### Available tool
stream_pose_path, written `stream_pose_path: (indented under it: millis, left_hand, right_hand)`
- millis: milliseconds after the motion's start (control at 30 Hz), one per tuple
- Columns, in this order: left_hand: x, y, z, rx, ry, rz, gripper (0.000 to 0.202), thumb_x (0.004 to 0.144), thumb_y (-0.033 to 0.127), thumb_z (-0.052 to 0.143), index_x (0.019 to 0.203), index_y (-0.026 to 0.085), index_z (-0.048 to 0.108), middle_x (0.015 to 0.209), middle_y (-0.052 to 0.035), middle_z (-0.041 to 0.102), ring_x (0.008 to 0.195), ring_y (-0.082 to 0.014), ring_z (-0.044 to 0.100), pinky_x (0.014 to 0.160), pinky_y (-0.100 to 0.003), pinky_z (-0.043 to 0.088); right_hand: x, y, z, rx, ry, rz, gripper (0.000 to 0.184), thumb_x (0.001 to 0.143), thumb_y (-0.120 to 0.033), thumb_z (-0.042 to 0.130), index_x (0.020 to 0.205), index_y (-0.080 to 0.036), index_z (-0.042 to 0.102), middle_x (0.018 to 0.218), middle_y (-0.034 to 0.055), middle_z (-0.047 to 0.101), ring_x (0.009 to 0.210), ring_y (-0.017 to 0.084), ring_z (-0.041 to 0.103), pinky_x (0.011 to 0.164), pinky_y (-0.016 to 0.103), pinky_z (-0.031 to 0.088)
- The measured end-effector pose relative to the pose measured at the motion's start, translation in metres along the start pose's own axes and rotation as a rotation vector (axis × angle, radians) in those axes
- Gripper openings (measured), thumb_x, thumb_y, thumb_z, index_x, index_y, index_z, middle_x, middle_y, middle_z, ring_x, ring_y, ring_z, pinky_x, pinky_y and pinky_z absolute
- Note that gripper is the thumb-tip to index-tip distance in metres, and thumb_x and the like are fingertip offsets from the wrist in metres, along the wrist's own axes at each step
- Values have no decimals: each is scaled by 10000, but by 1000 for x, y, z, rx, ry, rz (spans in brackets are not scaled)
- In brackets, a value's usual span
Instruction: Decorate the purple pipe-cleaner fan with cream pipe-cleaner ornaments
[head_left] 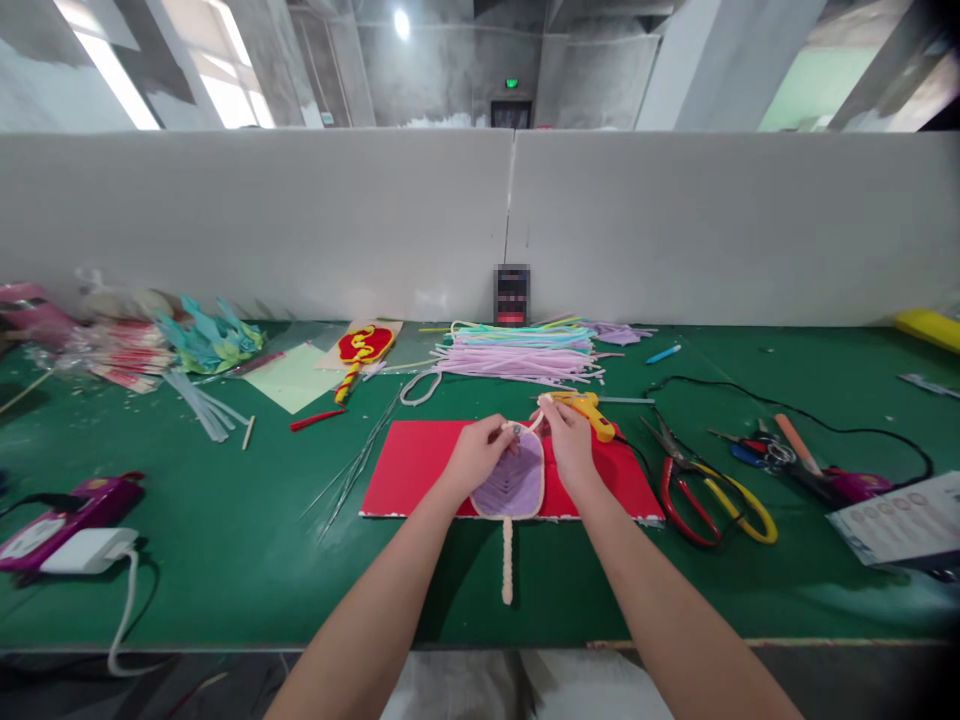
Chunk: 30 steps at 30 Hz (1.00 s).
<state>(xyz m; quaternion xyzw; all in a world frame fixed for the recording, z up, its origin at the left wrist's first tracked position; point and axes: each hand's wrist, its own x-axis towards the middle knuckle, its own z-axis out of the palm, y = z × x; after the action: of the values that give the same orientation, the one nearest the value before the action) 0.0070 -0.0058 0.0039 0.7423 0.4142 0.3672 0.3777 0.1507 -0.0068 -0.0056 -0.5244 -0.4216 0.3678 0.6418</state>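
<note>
Lilac fan (pixel 510 490) over red board (pixel 420 455)
On my feed, the left hand (pixel 478 455) holds its upper edge; the right hand (pixel 568 437) pinches a pale strip (pixel 537 421).

The green tabletop (pixel 225 590) is viewed closely from the head, forward and downward; the upper frame is crossed by a grey partition (pixel 300 230).

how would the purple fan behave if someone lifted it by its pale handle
The purple fan is probably light, since its face looks thin. Its handle looks bumpy, so it seems unlikely to slip. The slim handle under a much wider face suggests it could feel top-heavy.
</note>
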Motion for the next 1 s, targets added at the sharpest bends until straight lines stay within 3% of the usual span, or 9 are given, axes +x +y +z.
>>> stream_pose_path:
  millis: [233,400,533,800,1000]
  left_hand:
    - [-2,1,3,100,-17,65,230,838,293,419,666,185,526,661,-1,636,636,-129,565,622,-230,387]
    - [0,1,4,-36,73,-37,249,833,337,420,656,183,503,632,2,621,608,-128,569,587,-230,403]
    - [2,-2,4,-109,132,-85,254,820,353,436,643,180,495,613,4,611,600,-131,569,586,-236,411]
    - [2,0,5,-194,83,-85,254,821,360,439,660,174,501,625,1,616,617,-131,575,611,-238,421]
    - [-2,3,4,-5,68,-3,254,830,351,432,660,177,509,630,14,596,607,-118,545,584,-216,382]
  right_hand:
    - [2,3,-1,-21,10,49,379,700,-510,556,533,-171,592,441,-22,486,426,102,436,444,242,356]
    - [0,3,3,67,-139,112,362,680,-530,578,666,-170,615,511,-24,494,447,95,455,414,216,367]
    - [-2,3,5,1,-244,114,385,682,-550,567,727,-172,625,570,-7,546,466,99,473,403,209,374]
    - [-2,4,3,-92,-247,15,399,692,-556,554,547,-185,521,468,-44,478,423,88,421,428,219,351]
    - [-1,7,2,-164,-239,-28,430,698,-567,538,500,-191,473,434,-52,445,429,92,415,460,227,327]
